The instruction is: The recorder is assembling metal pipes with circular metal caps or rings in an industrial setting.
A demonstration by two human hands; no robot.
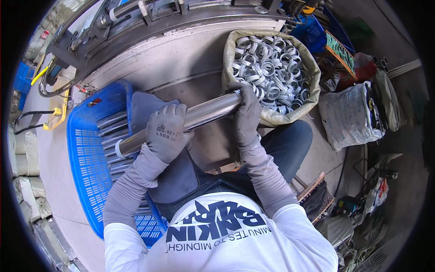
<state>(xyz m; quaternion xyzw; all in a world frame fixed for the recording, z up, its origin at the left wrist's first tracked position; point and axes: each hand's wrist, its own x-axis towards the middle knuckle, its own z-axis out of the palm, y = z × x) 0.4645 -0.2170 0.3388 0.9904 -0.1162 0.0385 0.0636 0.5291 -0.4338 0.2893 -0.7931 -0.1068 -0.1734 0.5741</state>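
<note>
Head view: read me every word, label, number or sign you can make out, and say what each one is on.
I won't copy wording, only place it.
White T-shirt: large dark lettering, upside down and broken by folds, with a smaller line below it.
Left hand, back of its grey glove: small dark logo with letters and digits.
White woven sack: faint print, too blurred to read.
</note>
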